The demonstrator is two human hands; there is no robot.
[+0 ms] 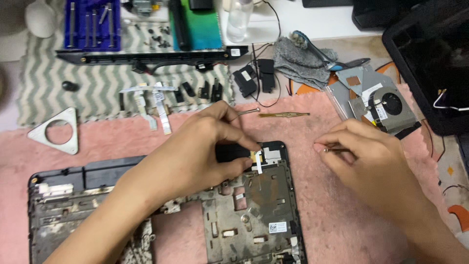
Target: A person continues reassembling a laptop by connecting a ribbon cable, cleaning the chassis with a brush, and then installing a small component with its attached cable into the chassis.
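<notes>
From my seat I see the left hand (205, 146) at the centre of the frame, its thumb and forefinger pressed together on a small white ribbon cable (257, 161) that stands at the upper right corner of the laptop base (254, 215). The cable sits right under those fingertips, touching them, beside a pale connector patch on the dark plastic. The base itself fills the lower left and lower middle of the frame, dusty and stripped, lying on a pink fluffy mat (342, 215).

The right hand (361, 151) rests right of centre on the mat, fingers curled tight on a thin metal tool (337, 150); only a short bit of it shows, so I cannot tell what kind it is. It lies well apart from the cable.

As for labels, I see a small white rectangular sticker (277, 227) on the base at lower middle, below the cable. Another white sticker sits on the cooling fan (386, 108) at the upper right, next to its round black rotor. A green and teal flat package (201, 24) lies at the top centre, and a blue tray of screwdriver bits (93, 23) at the upper left. A clear bottle (239, 19) stands just right of the green package. A grey triangular metal plate (56, 131) with a round hole lies at the left edge.
</notes>
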